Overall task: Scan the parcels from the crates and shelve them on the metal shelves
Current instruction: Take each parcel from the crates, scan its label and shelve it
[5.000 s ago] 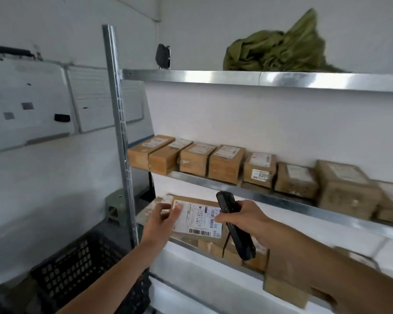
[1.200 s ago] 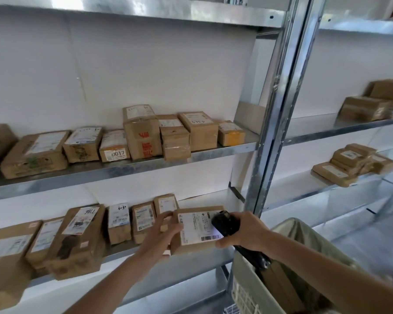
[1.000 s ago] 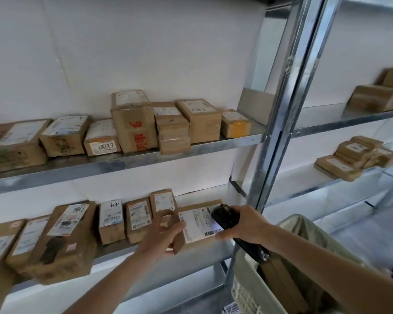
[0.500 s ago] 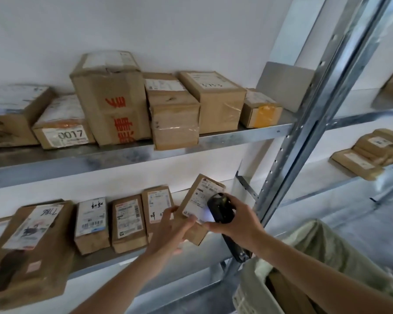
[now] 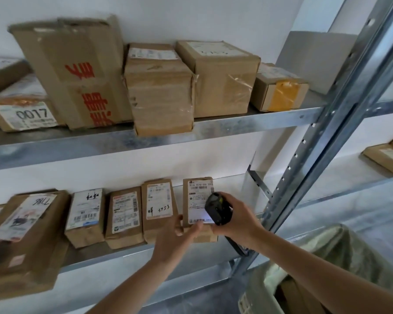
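A small brown parcel (image 5: 196,193) with a white label stands on the lower metal shelf (image 5: 104,254), at the right end of a row of parcels. My left hand (image 5: 177,236) grips its lower left corner, thumb on the label. My right hand (image 5: 236,218) holds a black handheld scanner (image 5: 217,208) against the label's right side, where a pale light falls on the label. The scanner's lower end is hidden behind my wrist.
Several labelled parcels (image 5: 123,214) fill the lower shelf to the left. Bigger boxes (image 5: 159,87) line the upper shelf (image 5: 236,125). A perforated steel upright (image 5: 322,141) rises at right. A crate lined with a green sack (image 5: 331,257) sits at bottom right. More parcels (image 5: 388,155) lie at far right.
The parcel was tilted in the air half a second ago; now it stands upright on the lower shelf beside the row. Both hands moved with it toward the shelf, the scanner still at the label.
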{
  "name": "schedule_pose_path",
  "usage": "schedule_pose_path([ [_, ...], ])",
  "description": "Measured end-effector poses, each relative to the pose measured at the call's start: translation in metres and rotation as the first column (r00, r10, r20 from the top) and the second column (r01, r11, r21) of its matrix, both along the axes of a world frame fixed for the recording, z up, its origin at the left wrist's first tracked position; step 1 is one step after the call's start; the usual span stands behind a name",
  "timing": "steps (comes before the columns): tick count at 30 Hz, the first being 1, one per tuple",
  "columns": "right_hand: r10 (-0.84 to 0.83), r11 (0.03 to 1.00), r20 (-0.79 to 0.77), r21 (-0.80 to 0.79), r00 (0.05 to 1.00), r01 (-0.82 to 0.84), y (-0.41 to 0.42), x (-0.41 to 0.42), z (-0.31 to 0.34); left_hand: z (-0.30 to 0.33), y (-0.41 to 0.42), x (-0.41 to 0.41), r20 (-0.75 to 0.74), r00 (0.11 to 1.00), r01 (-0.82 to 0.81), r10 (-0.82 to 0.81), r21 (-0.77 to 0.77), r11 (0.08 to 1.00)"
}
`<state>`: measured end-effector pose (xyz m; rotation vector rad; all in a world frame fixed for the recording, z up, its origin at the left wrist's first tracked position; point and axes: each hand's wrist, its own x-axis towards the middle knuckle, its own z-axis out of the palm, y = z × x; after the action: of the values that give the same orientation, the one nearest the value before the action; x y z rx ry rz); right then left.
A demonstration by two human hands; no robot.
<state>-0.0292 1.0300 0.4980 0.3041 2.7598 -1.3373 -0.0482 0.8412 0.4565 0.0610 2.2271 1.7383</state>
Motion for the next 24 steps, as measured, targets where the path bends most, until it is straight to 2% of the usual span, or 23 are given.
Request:
schedule_pose_path([
  [6, 0.082, 0.995, 0.036, 0.046, 0.996, -0.083, 0.015, -0.014, -0.026, -0.014, 0.004, -0.008, -0.066, 0.995, 0.068, -0.076, -0.122, 0.990],
  [10, 0.124, 0.991, 0.061, 0.043, 0.990, -0.126, 0.019, -0.024, -0.042, -0.025, 0.006, -0.016, -0.162, 0.985, 0.002, -0.050, -0.285, 0.958],
  [16, 0.123, 0.992, 0.034, 0.009, 0.992, -0.124, 0.022, -0.042, -0.055, -0.030, 0.017, -0.024, -0.219, 0.975, -0.096, 0.024, -0.322, 0.942],
  [24, 0.131, 0.991, 0.011, 0.007, 0.991, -0.131, 0.027, -0.066, -0.062, -0.024, 0.021, -0.042, -0.182, 0.982, -0.128, 0.056, -0.415, 0.901],
])
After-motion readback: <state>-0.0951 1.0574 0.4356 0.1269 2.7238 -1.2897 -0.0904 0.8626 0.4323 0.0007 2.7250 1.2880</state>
